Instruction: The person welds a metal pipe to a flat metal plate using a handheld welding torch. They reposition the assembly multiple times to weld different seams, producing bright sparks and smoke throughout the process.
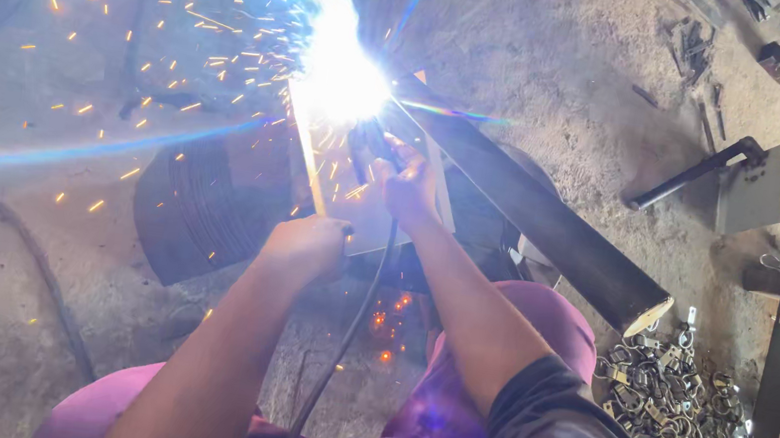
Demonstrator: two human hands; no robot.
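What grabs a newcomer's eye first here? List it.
The white welding flare at top centre, throwing orange sparks leftward. Just below it, the right hand grips the cabled electrode holder while the left hand steadies a flat metal plate. A heap of small metal rings lies at lower right.

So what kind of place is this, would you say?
Most likely a small metalworking or welding workshop: a bright welding arc throws sparks off a metal frame, a heap of small metal rings and brackets lies on the dusty concrete floor.
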